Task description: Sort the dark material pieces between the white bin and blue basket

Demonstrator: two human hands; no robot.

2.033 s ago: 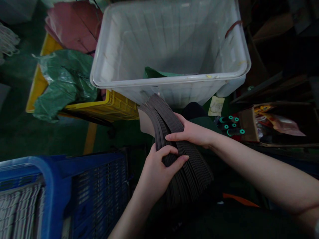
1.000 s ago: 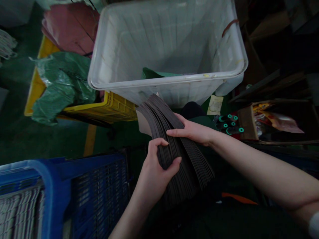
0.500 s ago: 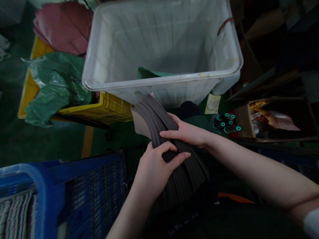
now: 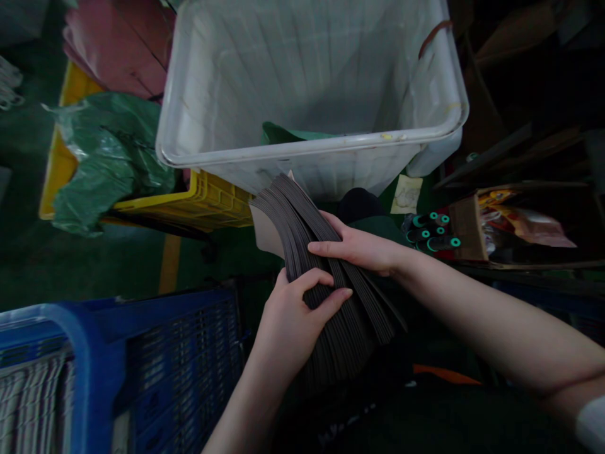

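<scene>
A thick stack of thin dark grey sheets [image 4: 302,233] lies fanned and bent below the white bin, over my lap. My left hand [image 4: 300,309] grips the stack from its left side, with thumb and forefinger curved over the sheet edges. Higher up, my right hand [image 4: 350,243] is closed round the right part of the stack, its thumb on the edges and its other fingers partly hidden behind. A gap runs between the right-hand portion and the rest. The outermost left sheet shows a pale face.
Ahead stands a large white bin [image 4: 312,150] with green material [image 4: 278,133] inside. A yellow crate [image 4: 208,195] with green plastic [image 4: 108,164] is left, a blue crate [image 4: 94,334] nearer. Thread spools [image 4: 432,232] and a cardboard box [image 4: 467,230] are at right.
The right-hand portion of the stack has spread rightward at its lower end, widening the gap. My left thumb has shifted slightly left, and my right hand slightly up and right.
</scene>
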